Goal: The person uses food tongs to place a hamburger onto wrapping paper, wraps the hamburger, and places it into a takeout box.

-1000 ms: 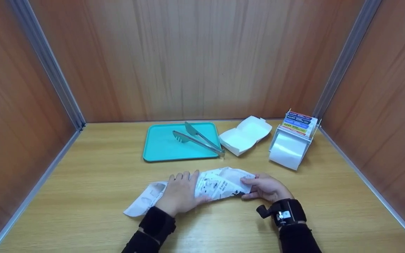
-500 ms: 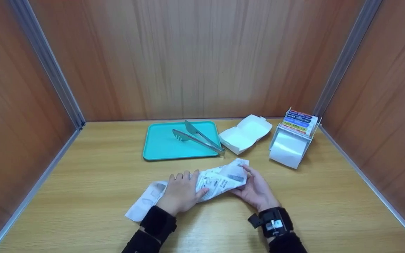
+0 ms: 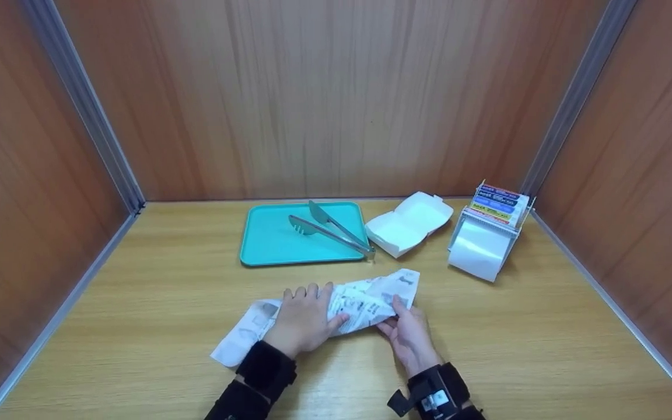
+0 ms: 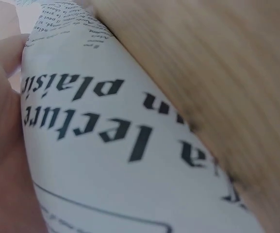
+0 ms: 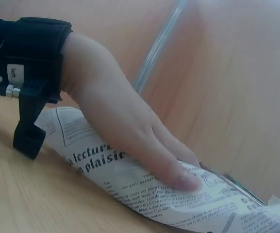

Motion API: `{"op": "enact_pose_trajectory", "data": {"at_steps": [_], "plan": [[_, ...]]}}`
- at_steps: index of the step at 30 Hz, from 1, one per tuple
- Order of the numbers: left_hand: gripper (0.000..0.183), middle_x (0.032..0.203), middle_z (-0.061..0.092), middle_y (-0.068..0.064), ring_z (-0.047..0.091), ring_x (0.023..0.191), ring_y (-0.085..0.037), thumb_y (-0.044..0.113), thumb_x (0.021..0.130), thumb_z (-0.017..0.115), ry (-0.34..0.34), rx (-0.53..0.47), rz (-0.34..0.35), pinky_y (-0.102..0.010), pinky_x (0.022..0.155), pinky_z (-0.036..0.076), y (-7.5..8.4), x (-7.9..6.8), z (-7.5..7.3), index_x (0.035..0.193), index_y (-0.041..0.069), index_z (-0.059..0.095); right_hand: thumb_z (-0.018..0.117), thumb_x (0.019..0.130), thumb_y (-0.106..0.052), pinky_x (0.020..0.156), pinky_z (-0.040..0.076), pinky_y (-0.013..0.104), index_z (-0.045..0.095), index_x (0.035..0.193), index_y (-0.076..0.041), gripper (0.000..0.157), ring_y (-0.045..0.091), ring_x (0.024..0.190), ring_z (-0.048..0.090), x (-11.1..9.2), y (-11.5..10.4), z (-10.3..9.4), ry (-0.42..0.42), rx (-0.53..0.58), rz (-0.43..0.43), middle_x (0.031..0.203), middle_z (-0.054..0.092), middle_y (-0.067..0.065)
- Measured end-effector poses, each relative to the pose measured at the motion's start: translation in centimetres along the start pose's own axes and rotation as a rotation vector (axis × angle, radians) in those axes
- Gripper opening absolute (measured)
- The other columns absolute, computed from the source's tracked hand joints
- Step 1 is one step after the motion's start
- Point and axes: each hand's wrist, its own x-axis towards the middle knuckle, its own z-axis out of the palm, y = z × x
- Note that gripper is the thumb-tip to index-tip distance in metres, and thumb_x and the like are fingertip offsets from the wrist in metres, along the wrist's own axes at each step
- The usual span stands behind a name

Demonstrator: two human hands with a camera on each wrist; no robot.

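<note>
A long roll of white newsprint-style wrapping paper (image 3: 359, 303) lies slantwise on the table; whatever it may contain is hidden. My left hand (image 3: 304, 321) rests across its middle, fingers reaching over the top and thumb on the near side. In the right wrist view the left thumb (image 5: 186, 180) lies straight against the printed paper (image 5: 106, 184). At the roll's right end my right hand (image 3: 410, 338) pinches the near edge, thumb on top and fingers beneath. A pointed flap of paper sticks out past the right hand. Black lettering on the paper (image 4: 106, 121) fills the left wrist view.
Behind the roll is a turquoise tray (image 3: 266, 245) with metal tongs (image 3: 336, 233) lying across it. An unfolded white carton (image 3: 409, 224) is beside the tray. Farther right stands a sticker-roll dispenser (image 3: 482, 245). Wooden panels (image 3: 336, 105) enclose the table.
My right hand has moved left and nearer along the roll, from its right tip to its near edge. The right end has folded and lifted into a point. My left hand has stayed put.
</note>
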Motion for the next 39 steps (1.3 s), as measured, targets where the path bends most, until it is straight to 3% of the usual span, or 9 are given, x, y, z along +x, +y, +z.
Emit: {"op": "enact_pose_trajectory", "data": {"at_steps": [2,6,9,13,16,19,23,28,39], "plan": [[0.082,0.146,0.056,-0.027,0.053,0.136,-0.047,0.065,0.107,0.046,0.004,0.000,0.005,-0.070,0.115,0.037,0.1,0.0,0.0,0.160,0.003,0.044,0.035,0.118,-0.021,0.093,0.061,0.037,0.040,0.148,0.013,0.046,0.019,0.103,0.074,0.0,0.0,0.1,0.026,-0.023,-0.002,0.111,0.075,0.012],[0.082,0.146,0.056,-0.026,0.053,0.137,-0.046,0.066,0.107,0.046,-0.004,-0.005,-0.002,-0.069,0.116,0.037,0.1,0.0,0.2,0.161,0.004,0.043,0.040,0.117,-0.031,0.117,0.046,0.042,0.030,0.159,0.002,0.054,0.025,0.137,0.055,0.1,0.2,0.6,0.015,0.128,0.064,0.146,0.055,0.015],[0.082,0.148,0.055,-0.027,0.052,0.138,-0.046,0.066,0.107,0.044,-0.012,-0.016,-0.009,-0.069,0.116,0.036,0.0,0.0,0.2,0.162,0.005,0.041,0.052,0.114,-0.027,0.127,0.032,0.041,0.027,0.163,-0.004,0.060,0.025,0.149,0.040,0.1,0.6,1.1,-0.007,0.251,0.105,0.159,0.043,0.013],[0.082,0.145,0.056,-0.027,0.053,0.135,-0.047,0.066,0.106,0.047,0.003,-0.019,0.000,-0.069,0.115,0.038,0.1,0.1,0.2,0.160,0.004,0.043,0.057,0.111,-0.010,0.116,0.046,0.034,0.036,0.156,0.003,0.051,0.016,0.130,0.060,-0.2,1.4,1.7,-0.004,0.214,0.054,0.139,0.064,0.008],[0.082,0.143,0.057,-0.027,0.054,0.133,-0.046,0.065,0.106,0.048,0.015,-0.011,0.007,-0.069,0.114,0.038,0.2,0.1,0.2,0.160,0.003,0.044,0.050,0.114,-0.012,0.111,0.051,0.035,0.035,0.153,0.007,0.046,0.018,0.125,0.065,-0.4,1.6,1.9,0.010,0.161,0.019,0.135,0.067,0.013],[0.082,0.143,0.057,-0.027,0.054,0.134,-0.046,0.065,0.106,0.048,0.011,-0.008,0.006,-0.069,0.114,0.038,0.4,0.2,0.2,0.160,0.003,0.044,0.038,0.117,-0.021,0.123,0.039,0.041,0.026,0.162,0.004,0.052,0.027,0.147,0.049,-0.2,1.3,2.0,0.011,0.163,0.053,0.159,0.048,0.020],[0.082,0.146,0.055,-0.026,0.052,0.136,-0.046,0.065,0.107,0.047,-0.011,-0.020,0.000,-0.068,0.116,0.037,0.4,0.3,0.1,0.161,0.004,0.042,0.042,0.116,-0.026,0.132,0.019,0.042,0.015,0.170,-0.008,0.063,0.027,0.163,0.021,0.7,1.1,1.9,-0.027,0.309,0.091,0.176,0.023,0.012],[0.082,0.147,0.054,-0.027,0.052,0.136,-0.046,0.064,0.107,0.047,-0.014,-0.038,0.005,-0.068,0.115,0.037,0.3,0.3,0.2,0.161,0.004,0.041,0.049,0.108,-0.010,0.132,0.016,0.039,0.013,0.170,-0.009,0.072,0.024,0.163,0.019,1.4,1.7,1.9,-0.053,0.451,0.070,0.177,0.020,0.008],[0.082,0.150,0.053,-0.027,0.051,0.138,-0.047,0.064,0.107,0.047,-0.018,-0.044,-0.007,-0.069,0.116,0.037,-0.1,0.1,0.1,0.162,0.004,0.041,0.044,0.109,-0.002,0.132,0.017,0.041,0.008,0.170,-0.008,0.071,0.028,0.162,0.019,1.5,3.0,3.5,-0.080,0.453,0.026,0.176,0.018,0.013]]}}
